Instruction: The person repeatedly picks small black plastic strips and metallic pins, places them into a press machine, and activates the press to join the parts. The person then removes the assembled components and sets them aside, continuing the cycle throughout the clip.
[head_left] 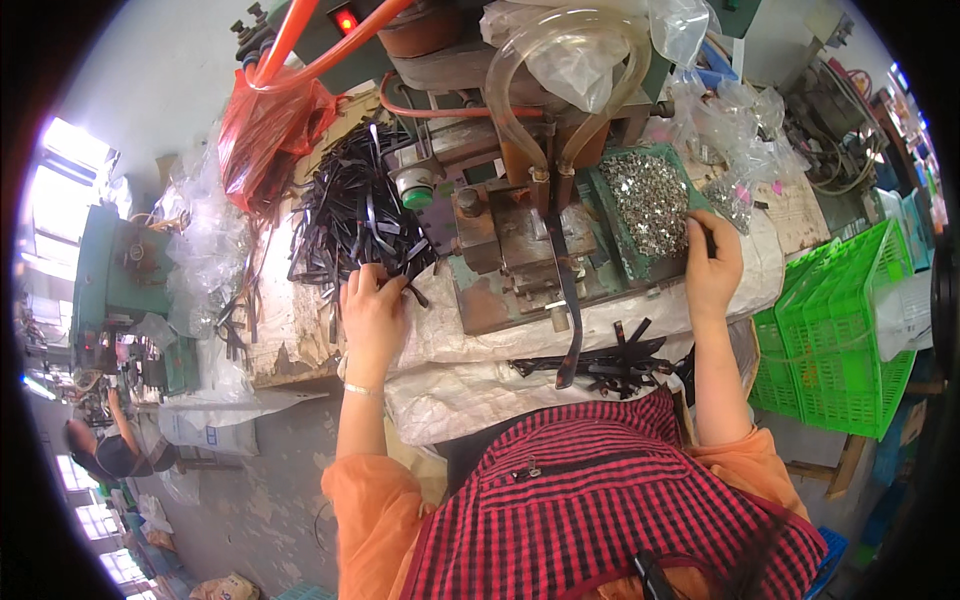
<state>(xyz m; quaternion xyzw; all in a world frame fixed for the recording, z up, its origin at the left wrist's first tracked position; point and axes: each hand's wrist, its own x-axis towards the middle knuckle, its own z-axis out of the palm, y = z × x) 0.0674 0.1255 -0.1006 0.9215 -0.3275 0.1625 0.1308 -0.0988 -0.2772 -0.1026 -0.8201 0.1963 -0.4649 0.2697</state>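
Observation:
My left hand [372, 312] is at the near edge of a heap of dark eyeglass temples [365, 200], its fingers closed on one whose end sticks out beside the thumb. My right hand [714, 262] is at the right side of a green tray [609, 207] full of tiny shiny metal parts [648, 205]. Its thumb and fingers are drawn together; whatever they hold is too small to make out. Between my hands, another temple [569, 310] stands out from the metal fixture [500, 235] of a bench machine, its curved tip hanging toward me.
More temples [620, 362] lie on the pale cloth [430, 395] close to my apron. Clear hoses [497, 100] loop down to the fixture. A red plastic bag [265, 140] is at the back left, green crates [835, 325] at the right. Another person [115, 450] is far left.

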